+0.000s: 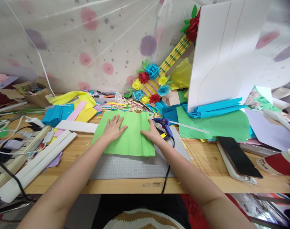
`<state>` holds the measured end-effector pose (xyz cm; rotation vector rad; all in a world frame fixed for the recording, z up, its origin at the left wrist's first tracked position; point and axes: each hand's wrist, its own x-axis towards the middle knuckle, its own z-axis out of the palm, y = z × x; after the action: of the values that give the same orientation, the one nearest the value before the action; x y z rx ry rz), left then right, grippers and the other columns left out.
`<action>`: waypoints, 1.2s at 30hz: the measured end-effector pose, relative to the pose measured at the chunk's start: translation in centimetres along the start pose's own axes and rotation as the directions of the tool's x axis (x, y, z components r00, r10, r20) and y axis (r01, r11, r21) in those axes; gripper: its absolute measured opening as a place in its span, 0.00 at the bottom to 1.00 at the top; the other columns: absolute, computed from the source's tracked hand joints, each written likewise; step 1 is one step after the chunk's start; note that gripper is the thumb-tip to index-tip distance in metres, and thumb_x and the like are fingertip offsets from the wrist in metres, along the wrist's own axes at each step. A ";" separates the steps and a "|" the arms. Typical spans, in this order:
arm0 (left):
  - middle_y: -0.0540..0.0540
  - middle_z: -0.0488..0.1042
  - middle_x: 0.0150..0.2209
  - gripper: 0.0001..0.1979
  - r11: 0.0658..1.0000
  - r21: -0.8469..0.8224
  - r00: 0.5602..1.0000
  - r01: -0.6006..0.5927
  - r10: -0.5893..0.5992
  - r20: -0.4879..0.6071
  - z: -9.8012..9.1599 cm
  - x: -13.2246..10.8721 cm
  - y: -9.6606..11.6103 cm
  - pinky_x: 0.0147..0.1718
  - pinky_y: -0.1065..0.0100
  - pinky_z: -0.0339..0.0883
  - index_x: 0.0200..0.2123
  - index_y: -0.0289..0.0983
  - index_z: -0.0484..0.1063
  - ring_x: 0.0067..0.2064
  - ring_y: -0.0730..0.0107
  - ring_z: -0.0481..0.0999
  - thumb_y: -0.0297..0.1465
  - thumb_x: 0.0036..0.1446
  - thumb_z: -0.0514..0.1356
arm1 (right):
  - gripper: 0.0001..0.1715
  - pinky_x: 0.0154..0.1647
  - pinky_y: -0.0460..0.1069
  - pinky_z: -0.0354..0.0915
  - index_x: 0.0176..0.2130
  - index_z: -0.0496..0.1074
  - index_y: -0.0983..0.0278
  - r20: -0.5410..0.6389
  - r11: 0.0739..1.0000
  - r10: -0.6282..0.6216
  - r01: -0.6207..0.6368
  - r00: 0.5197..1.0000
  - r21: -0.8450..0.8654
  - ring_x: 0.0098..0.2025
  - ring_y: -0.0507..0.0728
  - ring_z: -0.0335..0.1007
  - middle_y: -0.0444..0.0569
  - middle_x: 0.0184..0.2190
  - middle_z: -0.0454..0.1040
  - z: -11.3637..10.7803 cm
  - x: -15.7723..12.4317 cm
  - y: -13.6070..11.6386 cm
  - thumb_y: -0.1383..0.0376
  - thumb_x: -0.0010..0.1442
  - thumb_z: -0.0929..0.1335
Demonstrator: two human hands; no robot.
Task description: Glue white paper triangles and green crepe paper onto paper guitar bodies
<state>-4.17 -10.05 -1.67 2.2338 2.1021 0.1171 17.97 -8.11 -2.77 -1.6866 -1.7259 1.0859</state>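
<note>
Green sheet (132, 136) lay on the gray cutting mat (133, 167), directly beneath both grips. From my remote post I saw the left grip (113, 128) spread palm-down on its left half; the right grip (151, 131) sat over the folded band (148, 148) along the right edge, thumb and forefinger apart. Whether its hidden fingers pinched the paper, I couldn't tell. Step in hand, as I judged it: smoothing and folding. The next move seemed to call for even pressure along the band, left side steadied. Just right of the right grip: glue gun (168, 129). Beyond both grips: flower-trimmed guitar shape (150, 87). Well right, on the worktop (204, 159): phone (239, 156).
</note>
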 end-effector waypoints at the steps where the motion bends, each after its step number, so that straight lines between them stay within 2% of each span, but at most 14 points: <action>1: 0.39 0.45 0.68 0.34 1.000 -0.004 1.000 -0.002 0.002 -0.012 0.1 0.0 0.0 0.63 0.48 0.42 0.65 0.36 0.51 0.68 0.53 0.44 0.49 0.62 0.41 | 0.56 0.57 0.57 0.59 0.66 0.42 0.64 0.002 1.000 -0.001 0.001 1.000 -0.029 0.60 0.64 0.60 0.61 0.62 0.57 0.0 -0.1 -0.1 0.59 0.46 0.71; 4: 0.38 0.46 0.68 0.34 1.000 -0.019 1.000 -0.004 0.003 -0.029 0.3 -0.1 0.1 0.63 0.47 0.42 0.65 0.35 0.52 0.68 0.52 0.45 0.49 0.62 0.42 | 0.60 0.57 0.57 0.59 0.66 0.40 0.67 0.021 0.991 -0.007 0.009 1.000 -0.132 0.61 0.65 0.59 0.63 0.61 0.56 -0.1 -0.3 -0.6 0.54 0.45 0.72; 11: 0.39 0.46 0.68 0.34 0.999 -0.028 1.000 -0.017 0.017 -0.022 0.3 -0.1 -0.1 0.63 0.48 0.42 0.65 0.37 0.52 0.68 0.53 0.45 0.49 0.62 0.43 | 0.53 0.53 0.58 0.61 0.67 0.39 0.66 0.015 0.939 -0.010 0.015 1.000 -0.343 0.54 0.68 0.66 0.64 0.57 0.59 -0.1 -1.2 -1.4 0.58 0.52 0.68; 14: 0.39 0.46 0.68 0.34 0.999 -0.021 0.999 -0.031 0.031 -0.019 0.4 -0.3 -0.3 0.62 0.49 0.42 0.65 0.37 0.51 0.68 0.52 0.45 0.49 0.62 0.42 | 0.49 0.47 0.59 0.64 0.67 0.41 0.61 -0.012 0.897 -0.071 0.059 0.997 -0.439 0.49 0.69 0.69 0.63 0.55 0.60 0.1 -1.8 -1.5 0.56 0.54 0.66; 18: 0.39 0.47 0.68 0.34 1.000 -0.013 1.000 -0.023 0.022 -0.020 0.1 -0.3 -0.1 0.61 0.47 0.44 0.66 0.39 0.49 0.67 0.49 0.47 0.49 0.62 0.43 | 0.42 0.43 0.60 0.65 0.66 0.47 0.53 0.008 0.850 -0.098 0.088 0.995 -0.520 0.45 0.68 0.71 0.60 0.52 0.61 0.2 -1.9 -1.3 0.53 0.57 0.64; 20: 0.38 0.47 0.68 0.34 1.000 -0.012 1.000 -0.022 0.022 -0.003 -0.3 -0.1 0.0 0.61 0.47 0.44 0.66 0.38 0.50 0.67 0.48 0.47 0.49 0.62 0.43 | 0.41 0.44 0.60 0.65 0.65 0.49 0.53 0.014 0.859 -0.097 0.091 0.995 -0.504 0.46 0.68 0.71 0.60 0.52 0.61 0.1 -1.7 -1.3 0.53 0.56 0.64; 27: 0.34 0.46 0.67 0.34 0.999 0.003 0.999 0.034 -0.034 0.018 -1.7 1.4 -0.8 0.61 0.44 0.44 0.64 0.34 0.53 0.68 0.46 0.45 0.48 0.62 0.44 | 0.42 0.52 0.55 0.62 0.65 0.50 0.57 -0.025 0.955 -0.106 0.095 0.994 -0.280 0.52 0.64 0.67 0.57 0.53 0.63 -0.5 -0.6 -2.9 0.57 0.55 0.65; 33: 0.44 0.51 0.67 0.26 0.978 -0.102 0.984 -0.180 0.179 -0.015 -0.5 1.2 -1.8 0.63 0.52 0.42 0.63 0.40 0.57 0.68 0.63 0.45 0.37 0.65 0.40 | 0.44 0.52 0.58 0.62 0.65 0.49 0.57 0.044 0.955 -0.005 0.018 0.999 -0.295 0.51 0.65 0.69 0.59 0.55 0.61 0.2 0.1 -2.3 0.57 0.54 0.65; 36: 0.45 0.53 0.66 0.26 0.977 -0.131 0.985 -0.169 0.170 -0.004 -0.1 0.8 -2.0 0.63 0.53 0.42 0.63 0.40 0.57 0.68 0.64 0.46 0.38 0.65 0.39 | 0.44 0.53 0.57 0.62 0.65 0.49 0.59 0.024 0.966 -0.014 0.020 1.000 -0.258 0.50 0.64 0.69 0.59 0.55 0.61 0.4 0.0 -2.0 0.58 0.53 0.66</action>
<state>-6.07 -9.10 -1.76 2.3263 1.8389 0.2484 16.45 -8.01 -1.43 -1.8144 -1.9626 0.9051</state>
